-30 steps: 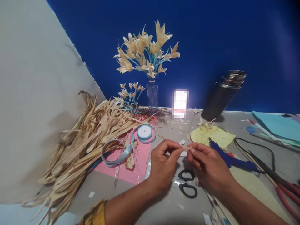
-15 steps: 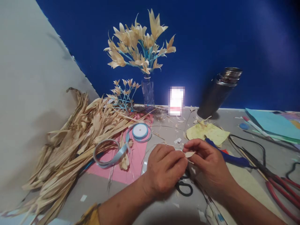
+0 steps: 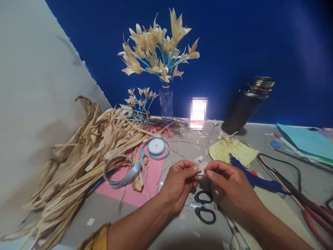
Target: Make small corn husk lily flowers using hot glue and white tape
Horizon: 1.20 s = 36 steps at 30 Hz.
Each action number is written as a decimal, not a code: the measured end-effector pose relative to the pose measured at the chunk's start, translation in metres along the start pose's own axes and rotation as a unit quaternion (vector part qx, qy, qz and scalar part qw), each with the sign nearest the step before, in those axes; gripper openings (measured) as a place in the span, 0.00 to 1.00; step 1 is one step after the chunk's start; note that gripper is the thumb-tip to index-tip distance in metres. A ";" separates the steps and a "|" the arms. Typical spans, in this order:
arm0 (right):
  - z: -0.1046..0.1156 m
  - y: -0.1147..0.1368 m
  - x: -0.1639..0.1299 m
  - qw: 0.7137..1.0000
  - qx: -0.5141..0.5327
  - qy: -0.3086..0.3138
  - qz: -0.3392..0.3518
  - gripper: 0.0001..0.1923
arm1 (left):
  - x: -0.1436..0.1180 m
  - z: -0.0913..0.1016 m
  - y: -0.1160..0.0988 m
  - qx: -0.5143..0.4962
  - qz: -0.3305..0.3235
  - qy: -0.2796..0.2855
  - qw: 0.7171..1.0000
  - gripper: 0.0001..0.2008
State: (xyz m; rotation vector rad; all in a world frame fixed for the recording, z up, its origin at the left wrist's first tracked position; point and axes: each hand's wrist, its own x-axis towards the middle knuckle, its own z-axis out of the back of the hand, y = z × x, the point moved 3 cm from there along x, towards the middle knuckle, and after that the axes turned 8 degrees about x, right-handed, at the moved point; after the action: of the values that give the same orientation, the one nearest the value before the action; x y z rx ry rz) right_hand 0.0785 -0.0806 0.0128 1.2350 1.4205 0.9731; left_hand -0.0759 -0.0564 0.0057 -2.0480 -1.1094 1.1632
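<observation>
**Head view: husk piece pinched between two hands above the scissors**

Head camera entry, with the black-handled scissors [image 3: 205,208] on the worktop [image 3: 166,232] taken as landmark.

- Small husk piece [image 3: 202,166]: held in the air just above and behind the scissors, clear of the worktop. It is clamped from both sides.
- Left hand [image 3: 179,182]: fingers closed on the left end of the piece, thumb against forefinger.
- Right hand [image 3: 229,184]: fingers closed on the right end, tips nearly meeting those of the left hand.
- Change noted: half a second ago the left hand lay over the piece and hid much of it, and the piece pointed right; now the hands are drawn slightly apart and the piece is squared between the two pinches. The piece is judged to be under shaping, not yet released.
- Dried husk pile [image 3: 78,163]: far left of the scissors.
- Blue ribbon spool [image 3: 156,146]: behind and left, on a pink sheet [image 3: 153,173].
- Vase of husk flowers [image 3: 166,100]: well behind.
- Steel flask [image 3: 247,104]: behind and right.
- Red-handled pliers [image 3: 316,215]: far right.
</observation>
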 end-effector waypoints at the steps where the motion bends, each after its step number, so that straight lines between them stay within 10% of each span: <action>1: 0.001 -0.001 0.001 1.000 0.004 0.000 -0.008 0.15 | 0.000 0.000 0.001 -0.004 0.004 -0.001 1.000 0.16; 15: 0.004 -0.011 0.002 0.998 0.026 -0.005 -0.056 0.18 | -0.003 0.000 -0.001 0.078 -0.075 -0.051 0.993 0.12; 36: 0.003 -0.004 0.002 0.994 0.081 -0.051 -0.056 0.21 | -0.001 -0.002 0.004 -0.017 -0.019 -0.015 1.000 0.18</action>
State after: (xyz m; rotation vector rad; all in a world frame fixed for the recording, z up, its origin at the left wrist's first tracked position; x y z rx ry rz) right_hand 0.0800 -0.0790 0.0077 1.2901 1.4939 0.7198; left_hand -0.0729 -0.0594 0.0044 -2.0315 -1.1844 1.1685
